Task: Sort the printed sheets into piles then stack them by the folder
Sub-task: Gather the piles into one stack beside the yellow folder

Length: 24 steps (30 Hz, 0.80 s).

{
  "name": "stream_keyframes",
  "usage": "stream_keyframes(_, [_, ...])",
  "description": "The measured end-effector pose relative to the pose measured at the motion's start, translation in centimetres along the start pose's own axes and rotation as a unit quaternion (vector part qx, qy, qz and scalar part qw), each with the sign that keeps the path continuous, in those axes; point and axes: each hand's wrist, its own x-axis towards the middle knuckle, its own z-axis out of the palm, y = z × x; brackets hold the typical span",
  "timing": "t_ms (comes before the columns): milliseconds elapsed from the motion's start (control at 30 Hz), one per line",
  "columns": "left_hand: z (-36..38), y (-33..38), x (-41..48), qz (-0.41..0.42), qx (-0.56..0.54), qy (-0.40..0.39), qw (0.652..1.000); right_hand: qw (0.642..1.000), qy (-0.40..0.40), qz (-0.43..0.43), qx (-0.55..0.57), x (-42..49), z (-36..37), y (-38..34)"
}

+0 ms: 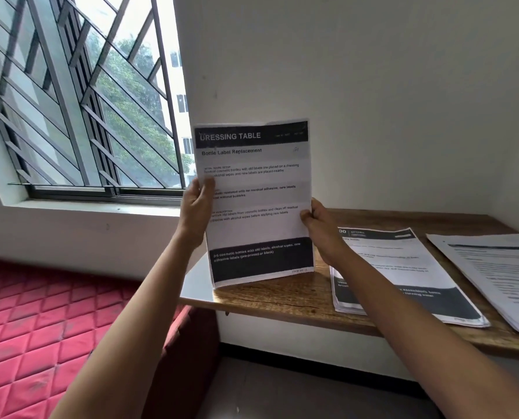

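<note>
Head view: left hand (pixel 196 207) and right hand (pixel 323 229) hold the sheet (pixel 255 189) upright, fingers (pixel 308 214) pinching its edges, seemingly to read its heading.

Forearms: left forearm (pixel 137 297) and right forearm (pixel 403 313), both bare from the wrist down to the lower edge of the view.
Hands: left hand (pixel 195 207) and right hand (pixel 320 229), bare, with plain fingers and wrists.

The one wide-angle camera sits on the person's head, facing forward and slightly down toward a white wall (pixel 373 86). It is close to the upright white printed sheet (pixel 253 204) at centre, above the brown wooden tabletop (pixel 282 294) and its left edge; a grey-barred window (pixel 85 116) fills the upper left.
</note>
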Motion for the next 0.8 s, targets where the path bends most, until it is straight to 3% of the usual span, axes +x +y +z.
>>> stream_keyframes(167, [0.1,3.6,3.0,0.083,0.028,-0.031,0.996,1.0,-0.002,-0.004,0.001,-0.1,-0.3,0.1])
stream_keyframes(300, [0.6,6.0,4.6,0.119,0.011,-0.011,0.993,1.0,-0.02,-0.003,0.013,-0.1,-0.5,0.0])
stream_keyframes(633, [1.3,6.9,5.2,0.115,-0.077,0.005,0.99,1.0,0.0,0.021,0.009,0.6,-0.6,-1.3])
stream_keyframes(800, [1.3,6.6,5.3,0.131,-0.046,0.011,0.99,0.999,0.026,-0.038,-0.005,3.0,-0.5,-5.7])
